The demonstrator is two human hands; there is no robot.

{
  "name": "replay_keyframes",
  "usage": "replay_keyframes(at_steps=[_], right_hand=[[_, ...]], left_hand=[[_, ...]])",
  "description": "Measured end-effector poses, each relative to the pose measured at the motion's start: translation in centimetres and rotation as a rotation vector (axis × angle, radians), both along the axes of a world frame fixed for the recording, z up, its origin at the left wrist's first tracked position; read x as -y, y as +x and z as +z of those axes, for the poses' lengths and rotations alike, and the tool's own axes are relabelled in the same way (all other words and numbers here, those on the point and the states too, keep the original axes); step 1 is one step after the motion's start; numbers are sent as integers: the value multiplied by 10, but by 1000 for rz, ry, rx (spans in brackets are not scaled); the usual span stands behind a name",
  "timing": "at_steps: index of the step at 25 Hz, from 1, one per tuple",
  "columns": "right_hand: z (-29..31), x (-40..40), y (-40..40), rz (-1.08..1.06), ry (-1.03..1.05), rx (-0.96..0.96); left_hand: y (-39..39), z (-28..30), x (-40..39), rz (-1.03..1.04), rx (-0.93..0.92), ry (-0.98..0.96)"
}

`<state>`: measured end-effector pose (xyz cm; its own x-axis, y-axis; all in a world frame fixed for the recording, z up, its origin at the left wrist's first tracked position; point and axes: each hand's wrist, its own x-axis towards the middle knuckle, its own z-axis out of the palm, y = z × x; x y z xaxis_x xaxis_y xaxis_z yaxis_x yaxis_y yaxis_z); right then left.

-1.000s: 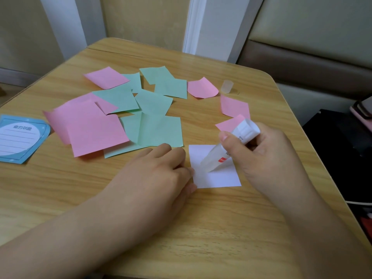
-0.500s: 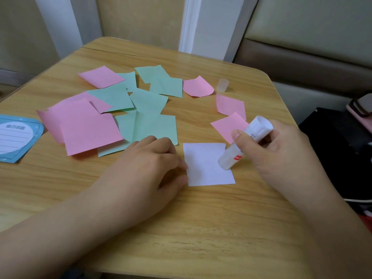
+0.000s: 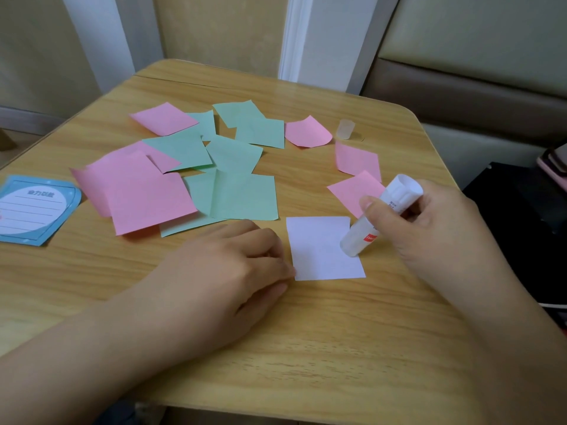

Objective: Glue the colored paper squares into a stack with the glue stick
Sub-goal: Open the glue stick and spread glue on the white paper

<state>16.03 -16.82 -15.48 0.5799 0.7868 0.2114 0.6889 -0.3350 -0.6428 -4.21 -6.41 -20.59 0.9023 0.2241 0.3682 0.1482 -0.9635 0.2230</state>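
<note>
Here the right hand grips a white glue stick tilted onto white paper.

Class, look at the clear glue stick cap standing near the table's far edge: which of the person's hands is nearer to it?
Right. The right hand, holding the glue stick, lies in front of the cap; the left hand, at the white paper square, is farther off to its left.
</note>
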Motion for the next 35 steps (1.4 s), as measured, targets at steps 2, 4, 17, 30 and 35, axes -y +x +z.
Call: replay_keyframes(at_steps=[2, 4, 17, 30, 35], right_hand=[[0, 0, 0, -10, 0, 2], [1, 0, 1, -29, -6, 16], [-1, -4, -39, 86, 62, -116], [-6, -6, -32, 82, 43, -192], [-2, 2, -19, 36, 22, -166]], left_hand=[[1, 0, 1, -12, -12, 24], [2, 0, 2, -15, -22, 56], [2, 0, 10, 63, -142, 58], [6, 22, 17, 114, -324, -28], [6, 9, 19, 187, -305, -63]])
